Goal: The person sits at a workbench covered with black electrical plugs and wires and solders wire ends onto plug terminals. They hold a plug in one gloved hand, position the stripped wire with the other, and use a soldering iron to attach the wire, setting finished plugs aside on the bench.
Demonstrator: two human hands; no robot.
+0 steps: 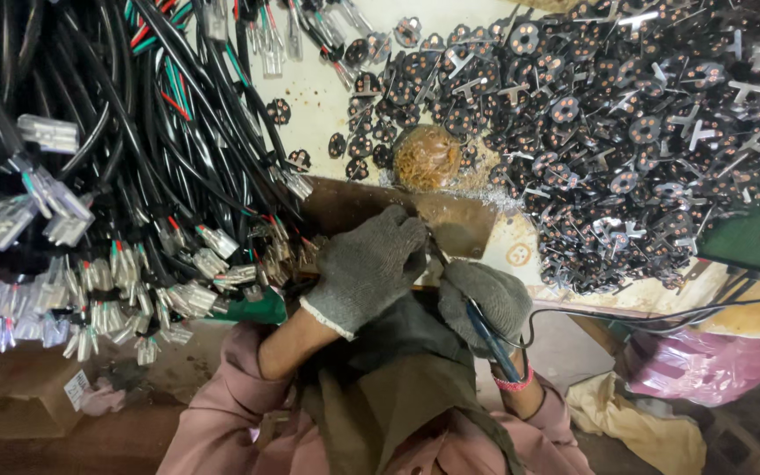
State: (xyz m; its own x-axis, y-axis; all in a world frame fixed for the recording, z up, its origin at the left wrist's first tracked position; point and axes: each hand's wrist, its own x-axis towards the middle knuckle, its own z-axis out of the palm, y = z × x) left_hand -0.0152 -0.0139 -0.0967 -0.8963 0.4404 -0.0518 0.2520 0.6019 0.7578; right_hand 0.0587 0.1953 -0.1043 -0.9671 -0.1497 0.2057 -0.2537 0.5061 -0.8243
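My left hand (pixel 367 268), in a grey knit glove, presses down at the edge of a brown metal plate (pixel 459 224), fingers curled over a small part that I cannot make out. My right hand (pixel 487 299), also gloved, grips a blue-handled soldering tool (pixel 490 339) whose tip points up toward the left hand's fingertips. Its black cord (pixel 661 312) trails off to the right. Both hands touch each other over the plate's near edge.
A thick bundle of black cables (pixel 90 132) with clear-sleeved terminals fills the left. A large pile of black round plug inserts (pixel 609 132) with metal pins covers the right. A ball of brass wool (pixel 427 157) sits behind the plate. A pink bag (pixel 697 365) lies lower right.
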